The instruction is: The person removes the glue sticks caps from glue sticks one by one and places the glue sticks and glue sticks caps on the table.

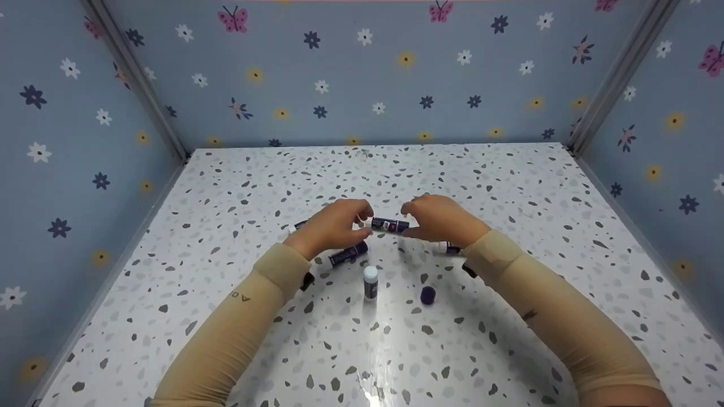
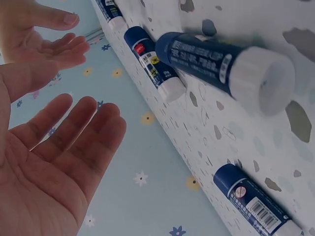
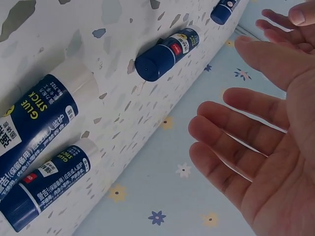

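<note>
A glue stick with a dark blue label and white end lies between my two hands. My left hand is to its left, thumb and fingers parted around its white end. On the other side, my right hand curves beside its dark end. Both wrist views show the fingers loosely bent with nothing in them, the left palm and right palm facing inward. Another glue stick lies just below the left hand. One more glue stick, white end up, stands nearer to me.
A dark blue round piece sits right of the standing stick. Partly hidden by my right forearm are a glue stick and a dark end; another dark end shows beside my left sleeve. Flowered walls enclose the speckled table.
</note>
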A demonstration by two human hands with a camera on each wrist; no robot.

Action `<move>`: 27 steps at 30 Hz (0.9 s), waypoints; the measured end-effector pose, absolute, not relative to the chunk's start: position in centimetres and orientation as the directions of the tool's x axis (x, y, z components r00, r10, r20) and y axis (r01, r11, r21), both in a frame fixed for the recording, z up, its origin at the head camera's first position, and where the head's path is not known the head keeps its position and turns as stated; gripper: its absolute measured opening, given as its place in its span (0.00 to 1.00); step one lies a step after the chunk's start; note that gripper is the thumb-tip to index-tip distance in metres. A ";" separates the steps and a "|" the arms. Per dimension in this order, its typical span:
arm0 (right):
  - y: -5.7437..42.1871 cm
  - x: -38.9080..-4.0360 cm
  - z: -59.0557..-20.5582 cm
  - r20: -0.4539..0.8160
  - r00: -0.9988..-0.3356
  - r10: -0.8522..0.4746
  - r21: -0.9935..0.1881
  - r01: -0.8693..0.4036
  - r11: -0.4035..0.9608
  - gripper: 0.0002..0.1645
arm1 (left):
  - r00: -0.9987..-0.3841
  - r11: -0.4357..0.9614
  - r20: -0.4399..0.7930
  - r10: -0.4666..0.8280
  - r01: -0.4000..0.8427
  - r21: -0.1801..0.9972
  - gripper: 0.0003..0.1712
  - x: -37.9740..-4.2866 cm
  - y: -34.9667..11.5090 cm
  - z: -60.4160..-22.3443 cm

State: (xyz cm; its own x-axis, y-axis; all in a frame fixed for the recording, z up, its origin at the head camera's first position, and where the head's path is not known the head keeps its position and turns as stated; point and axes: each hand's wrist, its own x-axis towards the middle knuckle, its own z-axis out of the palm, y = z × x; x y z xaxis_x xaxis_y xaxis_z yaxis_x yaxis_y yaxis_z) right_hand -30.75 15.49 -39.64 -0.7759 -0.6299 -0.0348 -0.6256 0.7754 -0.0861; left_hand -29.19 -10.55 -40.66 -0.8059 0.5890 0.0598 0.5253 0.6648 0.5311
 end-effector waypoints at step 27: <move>12.8 -33.7 -42.4 -0.237 -0.842 -0.485 -0.022 -0.494 0.869 0.17 | -0.803 0.792 0.022 0.595 0.591 0.151 0.27 -31.0 -9.3 -41.9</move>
State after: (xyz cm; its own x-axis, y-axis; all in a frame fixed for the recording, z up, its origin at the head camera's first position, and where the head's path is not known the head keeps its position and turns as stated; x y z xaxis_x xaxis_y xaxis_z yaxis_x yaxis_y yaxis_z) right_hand -33.73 12.78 -42.45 -0.8417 -0.4849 -0.2375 -0.4944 0.8690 -0.0217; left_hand -31.04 -9.26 -41.87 -0.8033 0.5952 0.0216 0.5912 0.7924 0.1506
